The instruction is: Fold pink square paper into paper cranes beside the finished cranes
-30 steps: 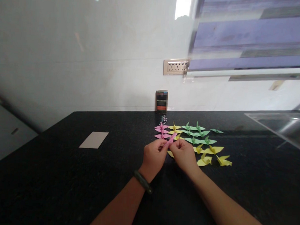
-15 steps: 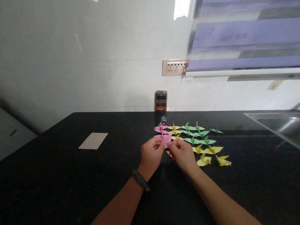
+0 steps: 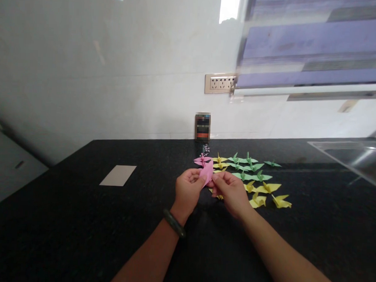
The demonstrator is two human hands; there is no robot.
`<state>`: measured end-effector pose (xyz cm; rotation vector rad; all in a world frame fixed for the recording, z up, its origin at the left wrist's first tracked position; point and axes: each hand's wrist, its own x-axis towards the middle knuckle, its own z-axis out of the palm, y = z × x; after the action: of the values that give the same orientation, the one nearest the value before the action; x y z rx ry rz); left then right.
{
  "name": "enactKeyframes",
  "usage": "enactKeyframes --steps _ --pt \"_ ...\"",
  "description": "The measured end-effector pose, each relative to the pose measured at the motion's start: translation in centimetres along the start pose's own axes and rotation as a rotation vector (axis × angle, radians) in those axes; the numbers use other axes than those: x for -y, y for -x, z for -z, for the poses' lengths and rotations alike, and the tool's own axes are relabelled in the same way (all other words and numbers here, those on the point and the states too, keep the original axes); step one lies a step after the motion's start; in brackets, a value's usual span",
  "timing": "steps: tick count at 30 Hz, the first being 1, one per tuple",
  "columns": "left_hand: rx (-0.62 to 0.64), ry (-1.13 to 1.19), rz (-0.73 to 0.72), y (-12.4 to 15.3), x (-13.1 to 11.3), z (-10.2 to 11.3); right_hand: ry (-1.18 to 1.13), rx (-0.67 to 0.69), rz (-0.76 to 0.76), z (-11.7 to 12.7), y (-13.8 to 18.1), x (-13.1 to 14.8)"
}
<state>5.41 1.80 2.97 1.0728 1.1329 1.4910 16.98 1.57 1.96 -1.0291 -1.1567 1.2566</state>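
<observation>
Both of my hands pinch a folded pink paper piece (image 3: 207,173) just above the black countertop (image 3: 80,219). My left hand (image 3: 188,191), with a dark bracelet on the wrist, grips its left side. My right hand (image 3: 231,192) grips its right side. Behind them lie rows of finished paper cranes: pink cranes (image 3: 202,160) partly hidden by the held piece, green cranes (image 3: 248,168) and yellow cranes (image 3: 268,195).
A pale sheet of paper (image 3: 118,175) lies flat at the left. A small dark box (image 3: 202,126) stands against the white wall under a socket strip (image 3: 220,83). A steel sink (image 3: 357,157) sits at the right.
The pink piece, a narrow strip a second ago, now shows as a wider upright flap. Both hands have risen slightly and moved a little farther from me.
</observation>
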Motion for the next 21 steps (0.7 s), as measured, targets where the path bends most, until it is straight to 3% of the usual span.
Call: enactKeyframes --steps 8,13,21 --pt "0.016 0.069 0.015 0.3 0.0 -0.1 -0.229 -0.029 -0.036 -0.7 -0.1 -0.8" --pt "0.041 0.071 0.018 0.4 -0.1 -0.3 -0.289 -0.092 -0.032 -1.2 0.0 -0.9" --pt "0.079 0.07 0.04 0.5 0.1 -0.2 -0.292 -0.041 -0.039 -1.0 0.0 -0.8"
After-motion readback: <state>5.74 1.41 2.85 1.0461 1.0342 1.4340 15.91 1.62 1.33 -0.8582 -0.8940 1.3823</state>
